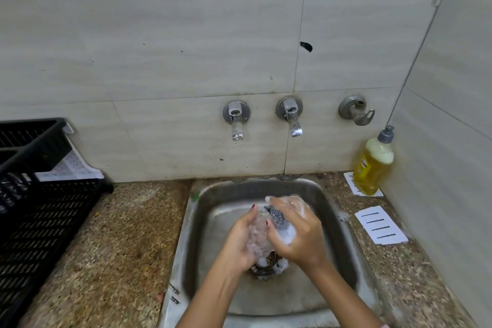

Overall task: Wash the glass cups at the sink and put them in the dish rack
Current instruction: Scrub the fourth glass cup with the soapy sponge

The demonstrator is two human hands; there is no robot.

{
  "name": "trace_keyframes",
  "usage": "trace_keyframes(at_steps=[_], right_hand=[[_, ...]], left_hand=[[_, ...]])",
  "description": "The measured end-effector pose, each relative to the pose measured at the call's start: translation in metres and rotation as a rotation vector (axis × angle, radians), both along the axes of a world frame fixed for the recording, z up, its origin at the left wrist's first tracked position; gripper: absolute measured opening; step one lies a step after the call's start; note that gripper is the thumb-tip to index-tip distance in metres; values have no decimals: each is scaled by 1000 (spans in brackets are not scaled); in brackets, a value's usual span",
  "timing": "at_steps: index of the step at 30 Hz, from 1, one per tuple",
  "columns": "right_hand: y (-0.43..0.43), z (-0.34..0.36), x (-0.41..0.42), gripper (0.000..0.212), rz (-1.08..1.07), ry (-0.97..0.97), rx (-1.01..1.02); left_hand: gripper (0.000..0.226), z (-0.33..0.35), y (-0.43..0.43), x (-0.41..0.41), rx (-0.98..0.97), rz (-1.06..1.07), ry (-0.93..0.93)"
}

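Over the steel sink (205,221), my left hand (241,239) grips a clear glass cup (259,239) covered in soap foam. My right hand (298,231) holds a grey scrubber (278,217) pressed against the cup, and foam coats its fingers. Both hands are above the drain (269,266), where suds have gathered. The black plastic dish rack (40,210) stands on the counter at the left; its contents are hard to make out.
Two wall taps (236,120) (291,116) and a third valve (356,110) are above the sink; no water runs. A yellow soap bottle (374,165) stands at the back right, a white slotted tray (380,225) lies on the speckled counter.
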State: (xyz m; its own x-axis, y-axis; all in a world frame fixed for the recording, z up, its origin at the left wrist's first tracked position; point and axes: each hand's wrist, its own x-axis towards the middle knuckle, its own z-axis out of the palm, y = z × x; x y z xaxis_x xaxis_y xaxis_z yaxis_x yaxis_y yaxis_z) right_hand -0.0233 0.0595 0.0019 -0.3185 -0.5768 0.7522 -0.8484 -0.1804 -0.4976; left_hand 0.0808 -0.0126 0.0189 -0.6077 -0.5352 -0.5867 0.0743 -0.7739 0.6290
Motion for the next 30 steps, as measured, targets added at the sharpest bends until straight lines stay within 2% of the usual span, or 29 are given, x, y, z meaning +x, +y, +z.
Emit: trace_keyframes(at_steps=[3, 4, 5, 7, 11, 14, 16, 18, 22, 23, 25, 27, 30], right_hand=[[-3, 8, 9, 48, -27, -515, 62], [-5, 8, 11, 52, -38, -634, 102], [-5, 7, 12, 53, -57, -660, 149], [-5, 6, 13, 50, -97, -518, 159], [-9, -3, 6, 39, -177, -9, -57], [-11, -1, -5, 25, -247, 157, -84], [-13, 4, -12, 26, -270, 159, -44], [-16, 9, -18, 31, -280, 66, 23], [-17, 13, -13, 31, -264, -451, 183], [-17, 11, -11, 39, -273, -487, 238], [-13, 7, -10, 50, -248, -345, 301], [-8, 3, -15, 49, -115, -210, 344], [-9, 0, -22, 45, -31, -164, 548]], left_hand=[[37, 1, 9, -4, -92, 92, 48], [36, 0, 10, -5, -139, 122, 41], [35, 1, 11, -5, -170, 147, 32], [37, 0, 9, -5, -163, 176, 37], [45, -3, 13, -8, 89, 144, 114], [41, -6, 15, -14, 172, 160, 174], [46, -6, 18, -18, 185, 144, 207], [53, -12, 21, -24, 195, 135, 197], [47, -17, 16, -28, 154, 127, 130], [46, -17, 14, -27, 125, 119, 111], [42, -17, 10, -26, 63, 102, 62], [40, -18, 6, -25, 6, 48, -5], [40, -15, 3, -24, -176, -47, -164]])
